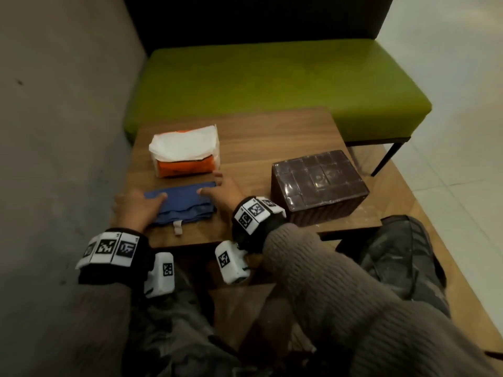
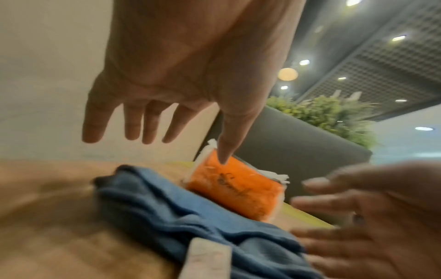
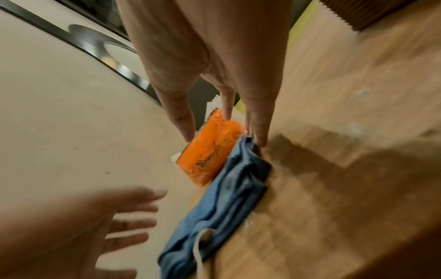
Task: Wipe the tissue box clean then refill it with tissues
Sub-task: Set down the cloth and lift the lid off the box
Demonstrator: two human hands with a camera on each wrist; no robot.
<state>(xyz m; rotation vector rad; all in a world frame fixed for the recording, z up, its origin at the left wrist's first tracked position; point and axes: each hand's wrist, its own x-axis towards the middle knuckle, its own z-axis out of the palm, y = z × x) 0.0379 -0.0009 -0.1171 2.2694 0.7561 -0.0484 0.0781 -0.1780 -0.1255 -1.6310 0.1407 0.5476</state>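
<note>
The brown tissue box [image 1: 319,186] sits at the table's [image 1: 272,131] right side, long side running left to right. Both hands, left hand [image 1: 136,206] and right hand [image 1: 220,191], reach with fingers spread over the blue cloth [image 1: 182,204].

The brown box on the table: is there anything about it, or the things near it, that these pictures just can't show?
- Brown tissue box: only the head view shows it whole; its opening and inside are not visible.
- Orange tissue pack: its printed lettering is blurred in both wrist views.
- Blue cloth: whether the left hand and right hand touch it is uncertain; motion blur smears the fingers.
- Table: the sleeves hide its near edge.
</note>
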